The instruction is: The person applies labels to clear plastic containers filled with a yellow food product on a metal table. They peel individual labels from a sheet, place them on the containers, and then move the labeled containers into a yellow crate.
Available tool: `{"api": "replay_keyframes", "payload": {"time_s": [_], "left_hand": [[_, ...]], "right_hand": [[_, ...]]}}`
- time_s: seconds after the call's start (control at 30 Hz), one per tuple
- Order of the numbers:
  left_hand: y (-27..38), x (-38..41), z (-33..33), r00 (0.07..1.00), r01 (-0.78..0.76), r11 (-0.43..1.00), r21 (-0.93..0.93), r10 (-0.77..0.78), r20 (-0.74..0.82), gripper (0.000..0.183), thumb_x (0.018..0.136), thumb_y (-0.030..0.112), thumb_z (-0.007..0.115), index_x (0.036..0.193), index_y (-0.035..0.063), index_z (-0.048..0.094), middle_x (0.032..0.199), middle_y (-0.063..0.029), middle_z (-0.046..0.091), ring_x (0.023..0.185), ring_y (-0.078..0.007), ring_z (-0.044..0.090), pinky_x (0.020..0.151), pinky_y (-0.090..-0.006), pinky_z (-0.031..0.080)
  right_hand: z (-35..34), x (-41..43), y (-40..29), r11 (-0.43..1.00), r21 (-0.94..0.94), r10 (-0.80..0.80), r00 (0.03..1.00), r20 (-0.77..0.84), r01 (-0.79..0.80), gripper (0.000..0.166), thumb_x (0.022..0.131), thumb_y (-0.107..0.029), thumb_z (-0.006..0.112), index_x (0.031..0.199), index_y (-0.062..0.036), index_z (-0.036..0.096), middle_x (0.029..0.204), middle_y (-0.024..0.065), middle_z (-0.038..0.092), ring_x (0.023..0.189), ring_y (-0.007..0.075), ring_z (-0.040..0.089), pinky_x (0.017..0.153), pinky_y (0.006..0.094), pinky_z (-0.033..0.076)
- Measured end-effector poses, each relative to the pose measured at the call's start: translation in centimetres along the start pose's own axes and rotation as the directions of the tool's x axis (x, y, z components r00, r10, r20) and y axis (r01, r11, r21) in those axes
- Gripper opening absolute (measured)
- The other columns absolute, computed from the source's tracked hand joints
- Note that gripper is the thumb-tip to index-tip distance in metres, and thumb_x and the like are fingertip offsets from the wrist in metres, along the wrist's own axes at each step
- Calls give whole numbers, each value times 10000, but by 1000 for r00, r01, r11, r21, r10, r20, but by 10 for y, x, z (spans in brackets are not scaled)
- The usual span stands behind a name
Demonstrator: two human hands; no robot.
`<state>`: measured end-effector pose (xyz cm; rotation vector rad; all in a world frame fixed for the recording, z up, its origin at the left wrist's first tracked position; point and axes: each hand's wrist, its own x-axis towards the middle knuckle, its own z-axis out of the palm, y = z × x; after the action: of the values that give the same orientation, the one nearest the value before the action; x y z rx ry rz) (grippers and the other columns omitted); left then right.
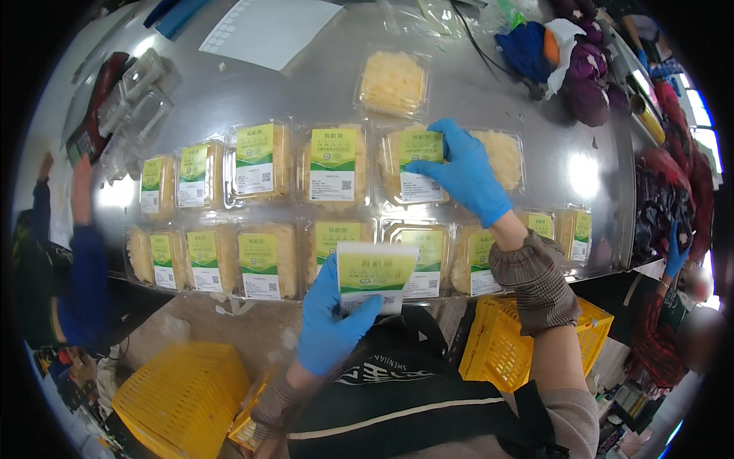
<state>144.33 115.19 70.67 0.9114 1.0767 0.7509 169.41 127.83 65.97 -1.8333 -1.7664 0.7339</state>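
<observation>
My left hand (pixel 338 327), in a blue glove, holds a stack of green-and-white printed labels (pixel 375 267) close to the table's near edge. My right hand (pixel 467 166), also gloved in blue, reaches over a clear plastic box of pale yellow shredded food (pixel 391 155). Its thumb and fingers are on a label (pixel 421 152) lying over that box's lid. Just right of it, partly behind my right hand, is an unlabelled box (pixel 502 155). Another unlabelled box (pixel 393 83) sits farther back. Labelled boxes (pixel 334 163) stand in two rows on the metal table (pixel 550 166).
Empty clear containers (pixel 135 109) and a scale (pixel 94 132) are at the left, near another person's hands (pixel 81 183). Purple cabbages (pixel 588 86) lie at the back right. Yellow crates (pixel 183 396) stand below the table edge. A co-worker's gloved hand (pixel 676 252) is at the right.
</observation>
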Motion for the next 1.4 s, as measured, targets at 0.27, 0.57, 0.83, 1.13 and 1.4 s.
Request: {"api": "replay_keyframes", "payload": {"time_s": [0.27,0.57,0.83,1.13,1.4], "left_hand": [[9,19,29,964,-84,995,-60,66,-257,304,802,-29,632,1105,-25,612,967,-91,651,896,-121,613,798,-254,507],[15,10,80,999,42,991,128,-46,29,303,759,128,750,984,-40,636,854,-92,675,722,-113,632,659,-247,526],[5,20,54,999,48,997,-61,-46,28,361,801,33,657,1146,-30,571,1083,-115,627,939,-161,624,813,-270,505],[27,220,120,757,-653,285,702,260,599,370,778,261,600,1028,-8,649,1317,-214,444,1136,-382,482,1010,-446,356],[20,93,87,856,-517,668,536,391,338,285,828,74,582,1097,-20,586,1104,-161,554,982,-293,553,906,-381,439]], "right_hand": [[-26,-51,-46,945,316,23,984,179,-79,322,761,-269,735,997,-58,676,844,133,625,725,233,597,631,326,469],[-92,-61,-24,676,735,191,975,-112,-48,107,836,-91,667,909,-13,666,811,42,652,703,95,602,605,249,490],[-93,-37,63,591,779,473,873,-121,-212,218,830,-145,685,965,-6,584,805,33,616,652,81,524,604,214,423],[-75,-8,121,233,972,567,810,-152,19,165,853,-177,620,953,-46,608,862,35,606,774,123,544,753,253,432],[-96,-18,79,260,935,368,920,136,-242,204,846,-192,643,964,-36,590,859,21,609,768,120,572,699,261,455]]}}
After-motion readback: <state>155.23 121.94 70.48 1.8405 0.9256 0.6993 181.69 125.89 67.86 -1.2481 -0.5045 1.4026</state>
